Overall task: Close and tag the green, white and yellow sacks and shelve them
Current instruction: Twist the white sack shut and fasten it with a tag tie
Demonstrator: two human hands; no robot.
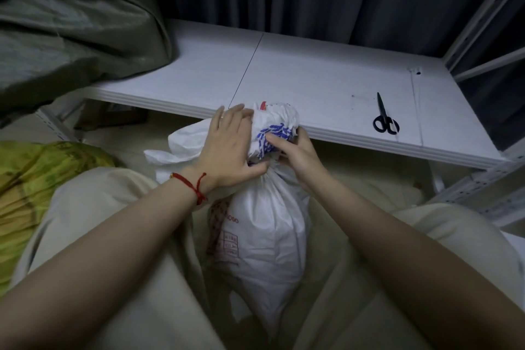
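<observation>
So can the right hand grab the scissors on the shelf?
Probably yes: bare shelf lies between the right hand and the scissors, though that hand grips the neck of the white sack.

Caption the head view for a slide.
Left hand and right hand grip the white sack closed; scissors lie on the shelf.

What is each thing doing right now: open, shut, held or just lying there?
White woven plastic sack: upright between the knees, neck bunched shut.
Left hand: grips the sack's neck.
Right hand: grips it too.
Black-handled scissors: shut, lying on the white shelf.
Long white zip tie: straight, flat on the shelf.
Dark green sack: on the shelf, mouth hidden.
Yellow-green sack: beside the left leg, mouth hidden.
</observation>
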